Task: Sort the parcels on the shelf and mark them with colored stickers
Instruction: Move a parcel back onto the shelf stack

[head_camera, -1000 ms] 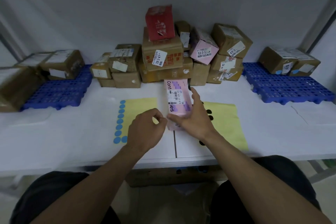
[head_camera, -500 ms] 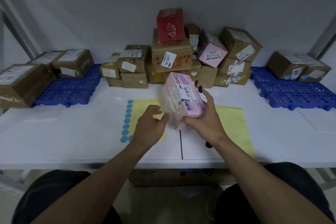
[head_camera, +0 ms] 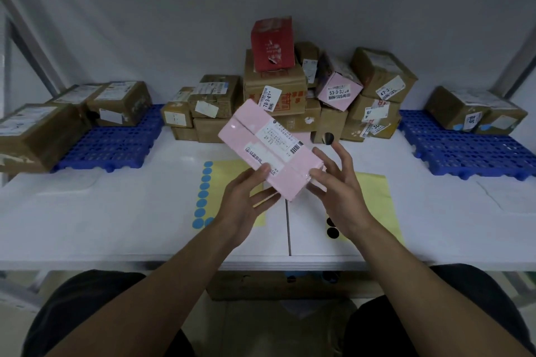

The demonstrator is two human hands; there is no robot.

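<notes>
A long pink parcel [head_camera: 269, 148] with a white shipping label is held tilted above the white table [head_camera: 116, 211]. My left hand [head_camera: 243, 206] grips its near end, thumb on top and fingers underneath. My right hand [head_camera: 339, 194] rests its thumb against the parcel's right end, fingers spread and mostly straight. A small dark round sticker [head_camera: 327, 138] seems to sit at my right index fingertip. Under the hands lie a yellow sheet with blue round stickers [head_camera: 203, 191] and a yellow sheet with black round stickers [head_camera: 332, 229].
A pile of brown parcels [head_camera: 275, 90] with a red box [head_camera: 272, 43] on top stands at the back centre. Blue pallets sit at the left [head_camera: 116, 142] and right [head_camera: 464, 153], each bearing brown boxes. A wall closes the back.
The pink parcel has been lifted off the table and turned over, label side now up. My left hand has taken hold of its near end; my right fingers have spread.
</notes>
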